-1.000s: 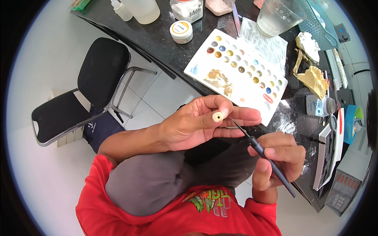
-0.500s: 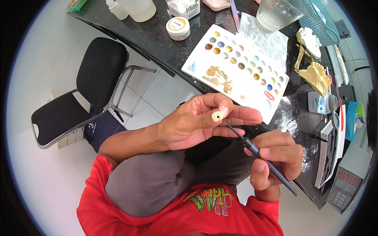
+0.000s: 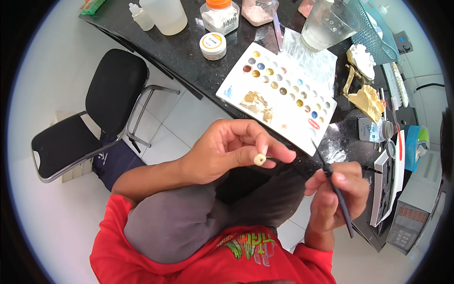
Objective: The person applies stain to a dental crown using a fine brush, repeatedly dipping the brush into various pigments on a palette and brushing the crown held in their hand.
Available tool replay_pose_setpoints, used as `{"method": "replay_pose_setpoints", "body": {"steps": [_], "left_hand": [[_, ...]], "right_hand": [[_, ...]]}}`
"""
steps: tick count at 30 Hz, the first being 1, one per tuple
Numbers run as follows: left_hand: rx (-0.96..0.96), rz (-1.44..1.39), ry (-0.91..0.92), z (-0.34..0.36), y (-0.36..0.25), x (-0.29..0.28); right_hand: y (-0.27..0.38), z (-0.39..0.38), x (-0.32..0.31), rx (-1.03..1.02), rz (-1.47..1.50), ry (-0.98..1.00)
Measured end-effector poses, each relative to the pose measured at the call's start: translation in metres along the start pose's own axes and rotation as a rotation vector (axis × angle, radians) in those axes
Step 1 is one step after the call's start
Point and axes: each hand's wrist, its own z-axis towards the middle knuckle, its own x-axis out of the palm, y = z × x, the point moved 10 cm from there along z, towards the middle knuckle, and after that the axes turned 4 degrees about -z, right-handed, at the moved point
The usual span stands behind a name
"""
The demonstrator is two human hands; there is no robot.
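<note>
– Brush (image 3: 333, 179) moved off from the left hand (image 3: 222, 150) since a second ago; tip now shows over the near corner of the palette (image 3: 294, 124). Contact? Can't tell.
– Grips?
– Right hand (image 3: 341, 196): fingers closed round the handle. Left: thumb and forefinger pinch the cream piece (image 3: 258, 161), other fingers loosely bent.
– Piece where?
– At left thumb's tip, hole toward camera, clear of the brush.

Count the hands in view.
2. The left hand is mid-picture, pinching the cream piece; the right hand is farther right, below the palette in the picture, holding the brush. No others show.
</note>
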Motion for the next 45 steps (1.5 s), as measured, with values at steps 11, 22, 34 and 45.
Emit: {"method": "replay_pose_setpoints", "body": {"steps": [11, 22, 34, 45], "left_hand": [[0.639, 0.923, 0.072, -0.015, -0.047, 0.005], [1.126, 1.121, 0.317, -0.032, -0.057, 0.0], [1.199, 0.966, 0.307, -0.03, -0.065, -0.011], [0.991, 0.772, -0.102, -0.025, -0.055, -0.025]], "right_hand": [[0.001, 0.072, -0.026, 0.188, -0.116, -0.164], [-0.002, 0.097, 0.009, -0.036, -0.358, 0.061], [-0.026, 0.104, 0.023, 0.078, -0.535, 0.065], [-0.005, 0.072, 0.002, 0.087, -0.374, -0.11]]}}
